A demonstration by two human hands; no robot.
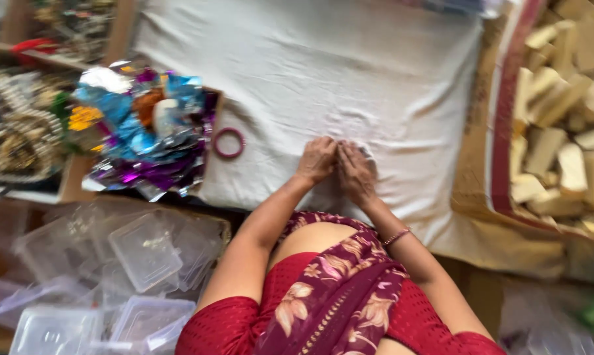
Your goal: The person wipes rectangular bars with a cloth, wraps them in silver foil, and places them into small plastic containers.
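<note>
Both hands meet at frame centre on the white cloth [349, 72] covering the worktop. Left hand [318, 160] and right hand [357, 172] lie knuckles up, fingers curled and touching each other; blur hides whether they pinch anything small, so I cannot tell the grasp. Judged step: fine handwork on the cloth, the next move calling for steady fingertips. 1 pink bangle [228, 142] lies left of the hands, beside a box of shiny foil wrappers [146, 131]. Clear plastic containers [146, 253] sit lower left; pale wooden blocks [560, 112] right.
</note>
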